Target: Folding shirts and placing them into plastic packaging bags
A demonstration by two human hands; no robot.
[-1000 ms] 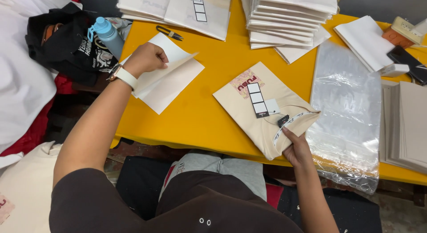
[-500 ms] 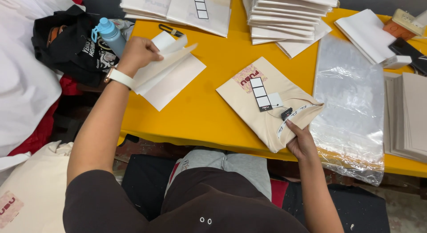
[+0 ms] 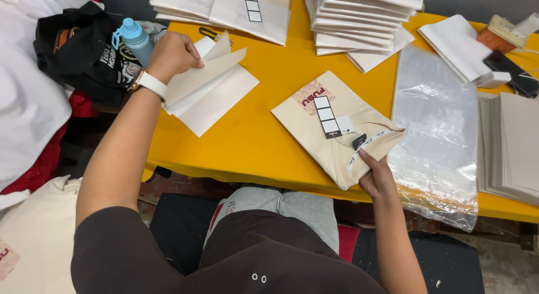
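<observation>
Left hand (image 3: 173, 53) lifts a cream sheet (image 3: 205, 78) off the small stack, upper left.
Right hand (image 3: 377, 175) pinches the folded beige shirt (image 3: 337, 125) at centre; next, judging by this, the sheet meets the shirt.

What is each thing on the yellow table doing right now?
left hand: gripping and lifting a paper sheet
paper sheets: small pile, top one raised
right hand: holding the shirt's corner
beige shirt: folded, flat, tags on top
clear plastic bag: lying flat, empty
blue bottle: capped, upright
stacked shirts: folded, piled
</observation>
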